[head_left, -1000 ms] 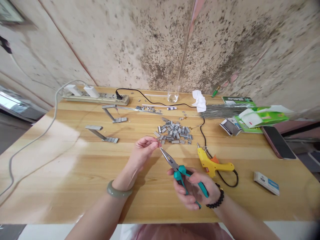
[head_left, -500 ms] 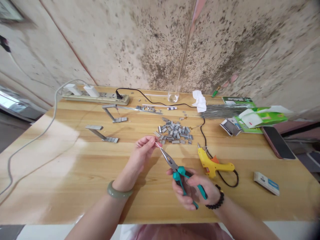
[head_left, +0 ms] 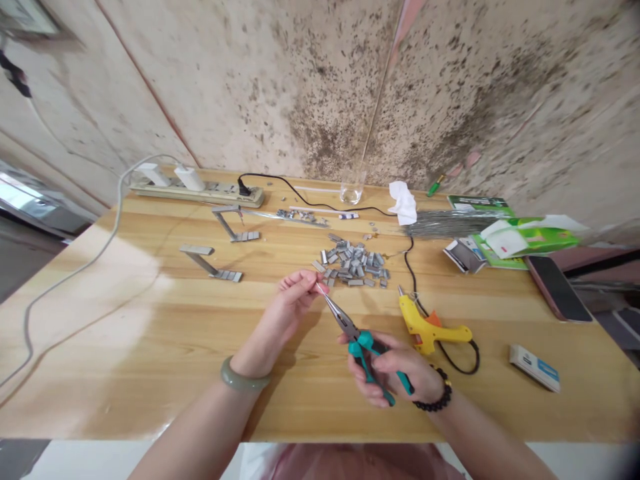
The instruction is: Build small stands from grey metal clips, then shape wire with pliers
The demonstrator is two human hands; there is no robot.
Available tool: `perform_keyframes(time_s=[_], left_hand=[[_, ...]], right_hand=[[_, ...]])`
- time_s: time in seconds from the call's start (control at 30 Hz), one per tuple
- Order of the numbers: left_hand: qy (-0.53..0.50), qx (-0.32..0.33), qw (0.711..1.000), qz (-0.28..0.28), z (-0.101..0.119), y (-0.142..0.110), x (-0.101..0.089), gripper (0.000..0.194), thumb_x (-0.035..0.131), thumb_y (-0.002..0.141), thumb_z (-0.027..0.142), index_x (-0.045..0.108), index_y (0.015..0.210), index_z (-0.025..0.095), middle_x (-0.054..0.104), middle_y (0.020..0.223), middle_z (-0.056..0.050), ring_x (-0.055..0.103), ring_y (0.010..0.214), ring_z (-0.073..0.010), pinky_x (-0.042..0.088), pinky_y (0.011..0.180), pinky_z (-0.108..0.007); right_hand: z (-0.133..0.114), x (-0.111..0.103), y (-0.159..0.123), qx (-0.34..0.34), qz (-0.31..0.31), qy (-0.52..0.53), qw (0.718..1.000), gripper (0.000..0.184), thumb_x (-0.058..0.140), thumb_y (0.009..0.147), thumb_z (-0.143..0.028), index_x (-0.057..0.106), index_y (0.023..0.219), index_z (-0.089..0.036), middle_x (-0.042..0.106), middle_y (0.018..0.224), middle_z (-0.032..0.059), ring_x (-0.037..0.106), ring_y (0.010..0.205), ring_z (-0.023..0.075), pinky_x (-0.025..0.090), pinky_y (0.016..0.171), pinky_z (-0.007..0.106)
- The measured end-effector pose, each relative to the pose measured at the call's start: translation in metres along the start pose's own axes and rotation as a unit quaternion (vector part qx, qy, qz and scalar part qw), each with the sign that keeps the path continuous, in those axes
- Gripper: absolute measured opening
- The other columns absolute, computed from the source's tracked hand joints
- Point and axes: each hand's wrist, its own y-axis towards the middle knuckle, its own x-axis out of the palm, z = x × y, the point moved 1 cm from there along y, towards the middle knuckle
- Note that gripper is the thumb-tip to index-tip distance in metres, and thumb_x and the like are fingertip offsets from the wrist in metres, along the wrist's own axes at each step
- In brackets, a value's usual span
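Note:
My left hand (head_left: 290,303) pinches a short thin wire (head_left: 319,287) between thumb and fingertips over the wooden table (head_left: 150,347). My right hand (head_left: 395,373) is wrapped round the teal handles of needle-nose pliers (head_left: 350,330). The pliers' tip meets the wire right at my left fingertips. A pile of grey staple blocks (head_left: 353,262) lies just beyond both hands. A yellow glue gun (head_left: 430,327) rests on the table right of the pliers.
Two staple-built angled frames (head_left: 210,261) stand at the left. A power strip (head_left: 200,190) with cables, a glass (head_left: 351,188), a white tissue (head_left: 404,201), a wire bundle (head_left: 450,222), green boxes (head_left: 525,237), a phone (head_left: 557,287) and a staple box (head_left: 534,367) lie around.
The view has shifted slightly. My hands stay together at the wire, and the pliers' tip has closed in on my left fingertips.

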Motion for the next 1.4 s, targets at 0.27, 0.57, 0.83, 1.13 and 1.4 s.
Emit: perform_keyframes(time_s=[0.27, 0.57, 0.83, 1.13, 1.4], left_hand=[[0.014, -0.004, 1.0, 0.024, -0.0084, 0.0046, -0.0054, 0.02, 0.081, 0.064, 0.031, 0.073, 0.073, 0.015, 0.068, 0.063, -0.003, 0.061, 0.061, -0.0105, 0.048, 0.065, -0.022], [0.012, 0.041, 0.999, 0.021, -0.0054, 0.0075, -0.0073, 0.016, 0.08, 0.066, 0.028, 0.074, 0.075, 0.016, 0.068, 0.062, -0.001, 0.059, 0.061, -0.0088, 0.047, 0.065, -0.021], [0.021, 0.036, 0.999, 0.005, -0.0062, 0.0067, -0.007, 0.017, 0.081, 0.065, 0.027, 0.074, 0.075, 0.017, 0.068, 0.064, -0.002, 0.06, 0.061, -0.0105, 0.047, 0.065, -0.022], [0.039, 0.02, 0.999, -0.007, -0.0067, 0.0058, -0.0051, 0.019, 0.081, 0.064, 0.03, 0.074, 0.073, 0.015, 0.068, 0.061, -0.002, 0.059, 0.059, -0.0101, 0.047, 0.063, -0.022], [0.043, 0.012, 0.999, -0.018, -0.0047, 0.0044, -0.0068, 0.019, 0.082, 0.063, 0.028, 0.075, 0.077, 0.017, 0.067, 0.063, -0.002, 0.06, 0.061, -0.0109, 0.048, 0.065, -0.022]], right_hand=[[-0.0024, -0.0034, -0.0005, -0.01, 0.009, -0.01, 1.0, 0.041, 0.062, 0.079, -0.021, 0.054, 0.119, -0.019, 0.057, 0.082, 0.0028, 0.05, 0.055, 0.0092, 0.038, 0.043, 0.02], [0.0005, -0.0075, -0.0006, -0.001, -0.021, -0.001, 1.0, 0.044, 0.06, 0.078, -0.024, 0.052, 0.122, -0.017, 0.059, 0.086, 0.0045, 0.056, 0.06, 0.0128, 0.043, 0.047, 0.025], [0.0001, -0.0063, -0.0014, -0.001, -0.017, -0.001, 1.0, 0.044, 0.06, 0.079, -0.025, 0.052, 0.121, -0.018, 0.058, 0.086, 0.004, 0.055, 0.059, 0.012, 0.042, 0.045, 0.024], [-0.001, -0.0051, -0.0023, 0.01, -0.013, 0.006, 1.0, 0.044, 0.062, 0.078, -0.025, 0.053, 0.121, -0.019, 0.057, 0.082, 0.0022, 0.052, 0.055, 0.0097, 0.039, 0.042, 0.021], [-0.0004, -0.0051, -0.003, 0.014, -0.02, 0.022, 0.999, 0.042, 0.062, 0.079, -0.023, 0.054, 0.119, -0.019, 0.057, 0.082, 0.0024, 0.051, 0.054, 0.009, 0.039, 0.042, 0.02]])
